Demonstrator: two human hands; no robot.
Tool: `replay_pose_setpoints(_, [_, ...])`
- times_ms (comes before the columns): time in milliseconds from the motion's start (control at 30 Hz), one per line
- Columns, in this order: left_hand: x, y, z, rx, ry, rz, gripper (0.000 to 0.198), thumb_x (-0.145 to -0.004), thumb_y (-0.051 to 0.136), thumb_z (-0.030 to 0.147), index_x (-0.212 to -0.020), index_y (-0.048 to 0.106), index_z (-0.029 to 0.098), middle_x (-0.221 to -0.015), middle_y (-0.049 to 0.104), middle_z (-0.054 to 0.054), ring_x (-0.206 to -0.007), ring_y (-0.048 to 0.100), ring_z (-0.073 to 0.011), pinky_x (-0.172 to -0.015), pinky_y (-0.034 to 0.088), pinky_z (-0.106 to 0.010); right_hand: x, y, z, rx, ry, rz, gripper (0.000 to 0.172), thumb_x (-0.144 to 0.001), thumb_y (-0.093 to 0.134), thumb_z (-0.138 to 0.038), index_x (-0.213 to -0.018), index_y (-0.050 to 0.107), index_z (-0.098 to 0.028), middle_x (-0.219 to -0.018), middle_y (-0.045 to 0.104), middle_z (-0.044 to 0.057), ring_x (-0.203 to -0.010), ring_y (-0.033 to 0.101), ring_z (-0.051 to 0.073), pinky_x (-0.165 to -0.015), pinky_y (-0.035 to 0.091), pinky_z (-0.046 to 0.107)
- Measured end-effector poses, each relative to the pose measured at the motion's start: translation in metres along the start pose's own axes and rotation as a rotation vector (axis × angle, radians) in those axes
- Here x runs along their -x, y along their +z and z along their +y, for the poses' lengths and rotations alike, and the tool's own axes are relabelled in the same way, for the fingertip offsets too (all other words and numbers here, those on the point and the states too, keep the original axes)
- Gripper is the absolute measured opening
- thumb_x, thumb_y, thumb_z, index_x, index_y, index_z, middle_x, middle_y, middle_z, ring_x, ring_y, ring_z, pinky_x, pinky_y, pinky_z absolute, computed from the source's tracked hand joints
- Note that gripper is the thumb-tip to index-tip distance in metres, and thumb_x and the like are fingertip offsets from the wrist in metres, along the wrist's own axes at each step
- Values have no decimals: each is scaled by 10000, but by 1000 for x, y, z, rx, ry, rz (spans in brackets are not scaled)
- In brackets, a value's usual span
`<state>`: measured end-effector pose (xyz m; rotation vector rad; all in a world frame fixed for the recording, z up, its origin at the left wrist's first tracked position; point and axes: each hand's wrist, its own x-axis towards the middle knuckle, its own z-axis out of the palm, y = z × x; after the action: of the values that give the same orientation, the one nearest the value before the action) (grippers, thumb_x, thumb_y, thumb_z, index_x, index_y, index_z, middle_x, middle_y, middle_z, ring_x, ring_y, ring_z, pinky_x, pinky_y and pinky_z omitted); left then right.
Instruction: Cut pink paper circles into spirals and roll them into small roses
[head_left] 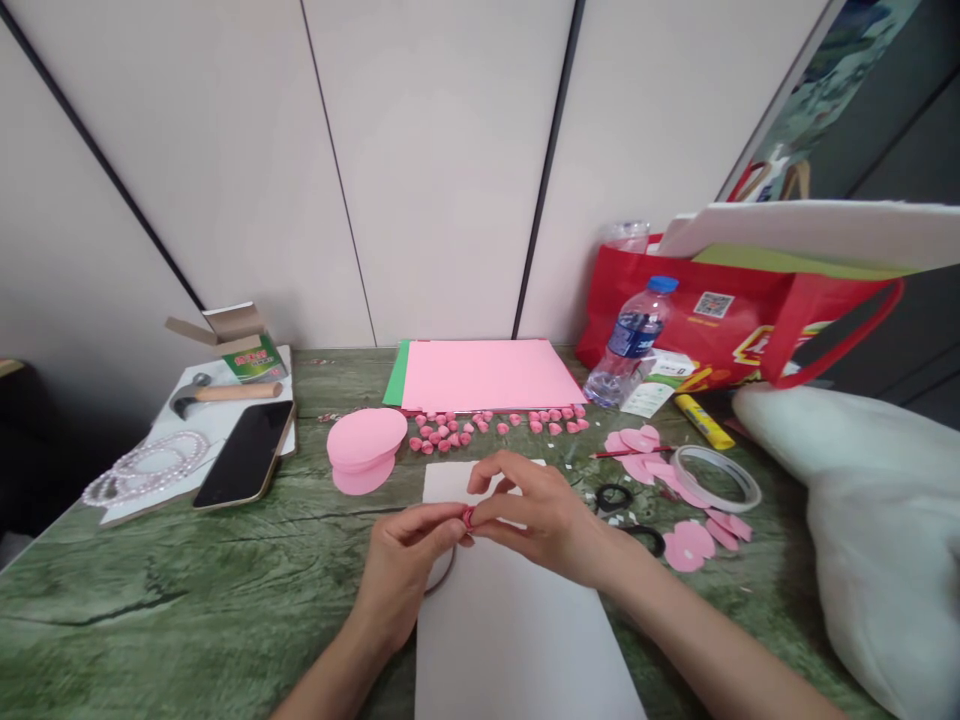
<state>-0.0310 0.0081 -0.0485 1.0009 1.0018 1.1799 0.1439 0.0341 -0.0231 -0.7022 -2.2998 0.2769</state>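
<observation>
Between the fingertips of both hands sits a small rolled pink paper rose (468, 517), mostly covered by the fingers. My left hand (397, 565) pinches it from the left. My right hand (547, 515) grips it from the right with thumb and fingers, the index finger arched above. Below the hands lies a long white board (510, 640). Under the left fingers shows part of a dark curved rim (444, 575). Beyond the board, several finished pink paper roses (444, 435) lie in loose rows. A stack of pink paper ovals (367, 440) is to their left.
Pink sheets (491, 375) lie at the back. Scissors with black handles (615, 497), pink scraps (688, 545), a tape roll (742, 490) and a glue stick (705, 422) are right, near a bottle (634, 340) and red bag (697, 320). Left are a phone (247, 455), hammer (232, 392) and beads (150, 465).
</observation>
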Motion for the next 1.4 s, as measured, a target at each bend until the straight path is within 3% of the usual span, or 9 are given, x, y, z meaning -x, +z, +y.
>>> replay_pose_setpoints(133, [0, 2, 0, 3, -34, -7, 201, -656, 684, 239, -830, 719, 143, -812, 718, -93, -729, 643, -201, -721, 503, -313, -1, 1, -2, -8, 45, -28, 75, -781, 598, -277, -817, 605, -212, -927, 557, 48, -778, 545, 134, -600, 440, 238])
replay_pose_setpoints(433, [-1, 5, 1, 117, -81, 54, 196, -621, 718, 216, -793, 711, 122, -749, 720, -76, -665, 648, -176, -672, 539, -306, -2, 6, -4, -194, 128, -7, 41, -804, 558, -204, -841, 555, -187, -894, 544, 43, -701, 539, 108, -628, 483, 240])
replay_pose_setpoints(633, [-2, 4, 1, 151, -118, 88, 225, -600, 737, 214, -789, 658, 121, -699, 711, -62, -626, 646, -153, -644, 531, -277, 0, 18, -5, -26, 109, 19, 71, -802, 561, -221, -864, 584, -193, -863, 592, 58, -760, 551, 150, -651, 474, 264])
replay_pose_setpoints(867, [-1, 6, 1, 88, -59, 60, 164, -600, 733, 190, -725, 650, 121, -698, 695, -32, -648, 622, -119, -645, 505, -208, 3, 26, -8, -3, 99, 11, 292, -817, 529, -155, -1096, 536, -240, -914, 597, 66, -826, 544, 172, -683, 475, 289])
replay_pose_setpoints(1033, [-1, 4, 1, 24, -36, 70, 132, -599, 726, 186, -704, 676, 123, -652, 686, -17, -632, 622, -121, -646, 503, -206, 2, 25, -12, -59, 130, 3, 326, -811, 520, -116, -1106, 543, -253, -906, 590, 56, -839, 548, 169, -713, 480, 300])
replay_pose_setpoints(1267, [-2, 3, -3, -3, 7, 170, 125, -544, 735, 192, -610, 657, 121, -699, 693, -26, -594, 641, -151, -629, 541, -277, 4, 32, -6, -338, 399, 131, 196, -733, 594, -141, -925, 609, -175, -821, 605, 37, -706, 590, 133, -653, 513, 277])
replay_pose_setpoints(1400, [-2, 3, -4, -86, -27, 172, 135, -544, 723, 178, -644, 654, 119, -557, 676, -10, -527, 636, -143, -562, 522, -223, 3, 37, -5, -618, 562, 79, 126, -702, 622, -213, -816, 628, -158, -760, 646, 31, -683, 621, 148, -645, 527, 279])
